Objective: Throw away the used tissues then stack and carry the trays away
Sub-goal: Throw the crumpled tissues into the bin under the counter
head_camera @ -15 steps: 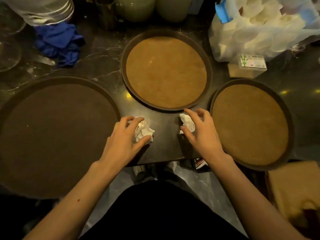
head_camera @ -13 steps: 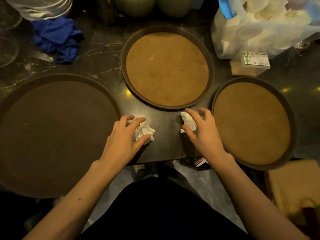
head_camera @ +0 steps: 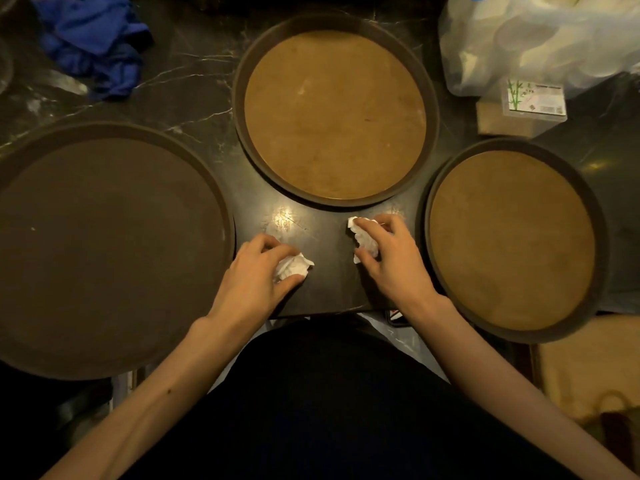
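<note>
Three round trays lie on a dark marble counter: a large dark brown tray (head_camera: 104, 244) at the left, a tan-lined tray (head_camera: 334, 112) in the middle at the back, and a second tan-lined tray (head_camera: 512, 237) at the right. Between them, near the counter's front edge, my left hand (head_camera: 256, 278) closes around a crumpled white tissue (head_camera: 292, 266). A little to the right, the fingers of my right hand (head_camera: 391, 261) pinch another crumpled white tissue (head_camera: 363, 239). Both tissues still touch the counter.
A blue cloth (head_camera: 93, 39) lies at the back left. At the back right stand a clear plastic bag (head_camera: 540, 36) of white items and a small box (head_camera: 533, 98) with a bamboo print. A tan surface (head_camera: 588, 368) sits low at the right.
Both hands have tightened on their tissues and hardly shifted. The camera has tipped downward a little, so the trays sit higher in view.
</note>
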